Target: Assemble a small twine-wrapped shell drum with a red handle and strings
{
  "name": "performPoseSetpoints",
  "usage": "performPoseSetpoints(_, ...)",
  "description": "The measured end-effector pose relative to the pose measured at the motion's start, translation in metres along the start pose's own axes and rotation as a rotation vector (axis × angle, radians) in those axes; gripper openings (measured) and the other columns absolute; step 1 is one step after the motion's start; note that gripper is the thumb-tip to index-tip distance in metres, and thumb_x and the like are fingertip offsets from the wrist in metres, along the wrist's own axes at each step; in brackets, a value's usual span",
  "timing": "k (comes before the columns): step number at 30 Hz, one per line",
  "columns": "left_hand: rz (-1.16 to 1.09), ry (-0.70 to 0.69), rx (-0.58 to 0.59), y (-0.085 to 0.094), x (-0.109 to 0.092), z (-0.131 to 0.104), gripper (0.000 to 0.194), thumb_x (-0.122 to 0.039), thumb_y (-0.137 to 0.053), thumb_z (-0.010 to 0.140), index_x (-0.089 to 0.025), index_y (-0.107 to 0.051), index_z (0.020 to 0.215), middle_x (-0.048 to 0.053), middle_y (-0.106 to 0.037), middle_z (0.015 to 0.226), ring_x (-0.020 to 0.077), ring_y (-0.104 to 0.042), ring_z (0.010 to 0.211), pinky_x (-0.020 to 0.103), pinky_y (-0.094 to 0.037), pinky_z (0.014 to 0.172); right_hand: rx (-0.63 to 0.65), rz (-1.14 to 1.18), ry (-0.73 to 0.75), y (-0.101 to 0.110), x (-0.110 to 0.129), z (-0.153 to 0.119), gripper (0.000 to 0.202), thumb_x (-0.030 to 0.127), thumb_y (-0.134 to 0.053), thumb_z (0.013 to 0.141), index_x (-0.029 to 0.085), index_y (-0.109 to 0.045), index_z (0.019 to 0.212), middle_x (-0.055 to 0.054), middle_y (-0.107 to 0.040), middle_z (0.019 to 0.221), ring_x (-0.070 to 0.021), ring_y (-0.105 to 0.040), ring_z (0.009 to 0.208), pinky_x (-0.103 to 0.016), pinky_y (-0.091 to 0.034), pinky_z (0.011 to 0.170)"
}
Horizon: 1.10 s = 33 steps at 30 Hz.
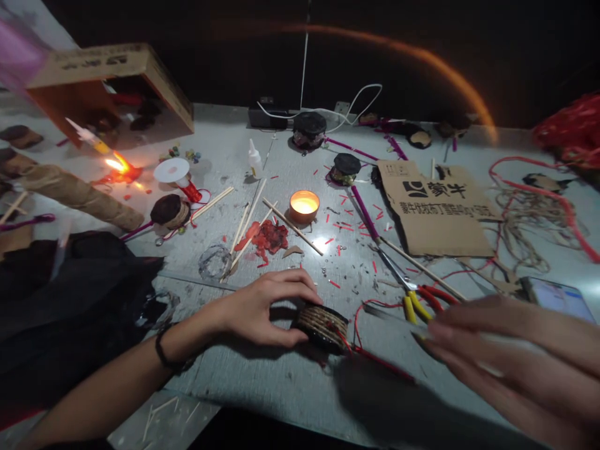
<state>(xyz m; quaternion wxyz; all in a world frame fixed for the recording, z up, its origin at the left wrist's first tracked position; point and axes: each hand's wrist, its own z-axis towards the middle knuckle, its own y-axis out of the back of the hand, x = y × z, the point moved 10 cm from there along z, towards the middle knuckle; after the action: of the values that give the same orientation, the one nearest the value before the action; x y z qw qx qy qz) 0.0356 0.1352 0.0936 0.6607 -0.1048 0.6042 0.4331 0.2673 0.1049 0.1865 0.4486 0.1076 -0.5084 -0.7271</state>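
My left hand (276,306) grips a small twine-wrapped drum (323,325) with black ends, thumb and fingers around its left side. A red cord is tied at the drum's right side, and a dark red stick (387,364) runs from there to the right. My right hand (510,362), smeared by motion, is closed on a thin pointed metal tool (391,315); its exact kind is blurred. The tool's tip points left toward the drum and lies near the red cord. Pliers (412,294) with red and yellow handles lie just beyond my right hand.
A lit candle (304,206) burns mid-table beside wooden sticks and red wax (269,240). Another flame (119,164) glows at left near a cardboard tube (84,197). Flat cardboard (440,212), tangled twine (525,231) and a phone (557,299) lie right. More drums (345,169) stand behind.
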Motion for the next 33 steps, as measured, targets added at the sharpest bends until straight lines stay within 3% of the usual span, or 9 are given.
performPoseSetpoints(4, 0.005, -0.015, -0.004, -0.001, 0.000, -0.001, 0.047, -0.025, -0.085, 0.086, -0.022, -0.071, 0.131, 0.011, -0.071, 0.117, 0.0244, -0.071, 0.107, 0.040, -0.060, 0.096, -0.156, 0.030, -0.202, -0.014, -0.040, 0.036, 0.009, 0.024, -0.074, 0.098, 0.033, -0.076, 0.100, 0.001, -0.083, 0.091, -0.0198, -0.077, 0.075, -0.035, -0.064, 0.069)
performPoseSetpoints(8, 0.016, -0.020, 0.000, -0.001, 0.001, -0.002, 0.047, -0.025, -0.085, 0.085, -0.022, -0.071, 0.130, 0.011, -0.071, 0.117, 0.0243, -0.070, 0.107, 0.040, -0.060, 0.097, -0.147, 0.190, -0.436, -0.063, -0.089, 0.034, 0.008, 0.032, -0.072, 0.097, 0.025, -0.076, 0.098, -0.004, -0.084, 0.087, -0.0219, -0.079, 0.071, -0.036, -0.066, 0.065)
performPoseSetpoints(11, 0.016, -0.009, 0.013, -0.002, 0.002, -0.001, 0.045, -0.025, -0.084, 0.085, -0.023, -0.072, 0.129, 0.011, -0.071, 0.118, 0.0242, -0.070, 0.107, 0.041, -0.061, 0.098, -0.116, 0.242, -0.463, -0.094, -0.103, 0.028, 0.011, 0.032, -0.068, 0.096, 0.024, -0.072, 0.090, -0.005, -0.085, 0.088, -0.0227, -0.082, 0.075, -0.037, -0.069, 0.070)
performPoseSetpoints(15, 0.016, -0.007, 0.008, -0.002, 0.003, -0.001, 0.045, -0.026, -0.084, 0.086, -0.023, -0.072, 0.129, 0.010, -0.071, 0.117, 0.0243, -0.071, 0.105, 0.042, -0.062, 0.096, -0.118, 0.157, -0.439, -0.109, -0.106, 0.033, 0.010, 0.031, -0.067, 0.098, 0.024, -0.072, 0.094, -0.008, -0.083, 0.090, -0.0245, -0.079, 0.077, -0.042, -0.066, 0.072)
performPoseSetpoints(19, 0.021, -0.002, 0.012, -0.002, 0.003, -0.001, 0.046, -0.024, -0.084, 0.085, -0.023, -0.071, 0.129, 0.011, -0.071, 0.118, 0.0240, -0.071, 0.106, 0.042, -0.062, 0.097, -0.060, 0.098, -0.347, -0.107, -0.091, 0.042, 0.012, 0.031, -0.066, 0.101, 0.023, -0.074, 0.100, -0.013, -0.082, 0.108, -0.0328, -0.078, 0.102, -0.056, -0.063, 0.090)
performPoseSetpoints(22, 0.020, -0.004, 0.010, -0.002, 0.002, -0.001, 0.045, -0.025, -0.083, 0.086, -0.022, -0.071, 0.129, 0.011, -0.071, 0.117, 0.0244, -0.070, 0.106, 0.042, -0.062, 0.096, -0.037, 0.092, -0.274, -0.083, -0.063, 0.037, 0.013, 0.028, -0.065, 0.104, 0.023, -0.076, 0.106, -0.015, -0.077, 0.131, -0.0346, -0.071, 0.126, -0.060, -0.057, 0.106)
performPoseSetpoints(28, 0.026, -0.016, -0.010, 0.000, 0.001, -0.001, 0.044, -0.022, -0.084, 0.085, -0.020, -0.072, 0.128, 0.010, -0.071, 0.113, 0.0233, -0.070, 0.103, 0.040, -0.061, 0.092, 0.230, 0.294, -0.180, -0.072, 0.008, 0.003, 0.025, 0.035, -0.072, 0.103, 0.026, -0.071, 0.127, -0.008, -0.082, 0.119, -0.0244, -0.080, 0.109, -0.039, -0.068, 0.089)
performPoseSetpoints(30, 0.031, -0.027, -0.018, 0.000, -0.001, 0.000, 0.044, -0.022, -0.083, 0.085, -0.021, -0.071, 0.128, 0.010, -0.071, 0.113, 0.0234, -0.070, 0.103, 0.040, -0.061, 0.092, 0.179, 0.327, -0.167, -0.074, 0.022, -0.006, 0.035, 0.040, -0.079, 0.099, 0.025, -0.068, 0.128, -0.009, -0.081, 0.120, -0.0254, -0.079, 0.108, -0.038, -0.068, 0.088)
performPoseSetpoints(33, 0.041, -0.035, -0.022, 0.000, -0.003, 0.000, 0.044, -0.023, -0.084, 0.085, -0.021, -0.072, 0.128, 0.010, -0.071, 0.113, 0.0237, -0.070, 0.103, 0.040, -0.061, 0.092, 0.067, 0.343, -0.143, -0.075, 0.032, -0.012, 0.017, 0.024, -0.070, 0.103, 0.024, -0.067, 0.120, -0.009, -0.080, 0.117, -0.0240, -0.078, 0.108, -0.038, -0.067, 0.091)
